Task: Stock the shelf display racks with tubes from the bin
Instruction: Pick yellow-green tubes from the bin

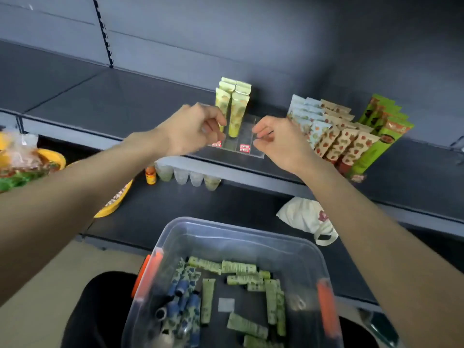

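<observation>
Two hands, left (193,130) and right (276,143), grip the rack (247,136) flanking tubes (237,114)

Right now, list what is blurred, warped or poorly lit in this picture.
Head view: the wide lens bows the shelf edges; head view: the left hand is motion-smeared, the right hand sharper; head view: the bin and its orange latches are soft; head view: light is dim and flat, without glare, and the clear rack barely shows.
</observation>
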{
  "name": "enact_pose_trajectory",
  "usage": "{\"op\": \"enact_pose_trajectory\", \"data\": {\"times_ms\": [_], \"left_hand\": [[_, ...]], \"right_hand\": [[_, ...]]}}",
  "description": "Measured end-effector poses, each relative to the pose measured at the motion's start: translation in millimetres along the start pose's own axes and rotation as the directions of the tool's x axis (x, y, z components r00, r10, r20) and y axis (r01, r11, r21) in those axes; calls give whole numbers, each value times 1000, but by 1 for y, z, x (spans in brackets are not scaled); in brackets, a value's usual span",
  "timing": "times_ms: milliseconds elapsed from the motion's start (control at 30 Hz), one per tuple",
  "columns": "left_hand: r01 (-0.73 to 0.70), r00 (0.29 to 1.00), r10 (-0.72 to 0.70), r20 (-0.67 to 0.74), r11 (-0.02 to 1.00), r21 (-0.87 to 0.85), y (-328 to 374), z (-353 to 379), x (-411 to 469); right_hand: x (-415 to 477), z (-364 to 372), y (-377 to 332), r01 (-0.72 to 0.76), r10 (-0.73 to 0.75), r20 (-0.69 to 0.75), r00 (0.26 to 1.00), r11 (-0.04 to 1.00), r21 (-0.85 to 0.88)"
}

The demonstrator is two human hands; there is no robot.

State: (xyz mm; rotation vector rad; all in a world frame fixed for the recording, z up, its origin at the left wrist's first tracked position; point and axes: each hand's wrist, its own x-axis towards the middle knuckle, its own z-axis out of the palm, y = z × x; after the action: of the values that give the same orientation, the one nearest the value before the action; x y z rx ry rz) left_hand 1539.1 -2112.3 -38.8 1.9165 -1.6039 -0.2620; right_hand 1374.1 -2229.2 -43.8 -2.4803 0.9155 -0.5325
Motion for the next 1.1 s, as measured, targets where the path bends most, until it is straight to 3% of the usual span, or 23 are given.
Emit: {"op": "enact_pose_trajectory", "data": {"times_ms": [200, 367, 533, 700, 800, 900, 1000, 1100], "left_hand": [[128, 969, -103, 225, 987, -97, -9, 96, -83], [288, 885, -228, 405, 953, -92, -34, 187, -141], [473, 749, -397, 531, 881, -7, -54, 262, -181], [547, 657, -532, 534, 824, 148, -75, 301, -193], [529, 672, -533, 514, 831, 170, -84, 311, -191], [444, 684, -502, 530, 862, 244, -90, 322, -191], [445, 710, -491, 505, 868, 219, -90, 327, -189], [426, 753, -424, 503, 897, 117, -89, 332, -187]], "right_hand": [[-103, 59, 44, -156, 144, 142, 979, 984, 80], [-180, 120, 91, -313, 279, 322, 905, 948, 58], [-227, 180, 131, -480, 431, 521, 736, 876, -47], [-243, 217, 162, -492, 453, 706, 544, 854, -168], [-241, 226, 173, -458, 457, 737, 498, 860, -224], [-242, 232, 175, -326, 421, 770, 479, 900, -290], [-243, 239, 173, -215, 380, 803, 459, 924, -315], [-244, 242, 175, -285, 387, 797, 464, 917, -280]]}}
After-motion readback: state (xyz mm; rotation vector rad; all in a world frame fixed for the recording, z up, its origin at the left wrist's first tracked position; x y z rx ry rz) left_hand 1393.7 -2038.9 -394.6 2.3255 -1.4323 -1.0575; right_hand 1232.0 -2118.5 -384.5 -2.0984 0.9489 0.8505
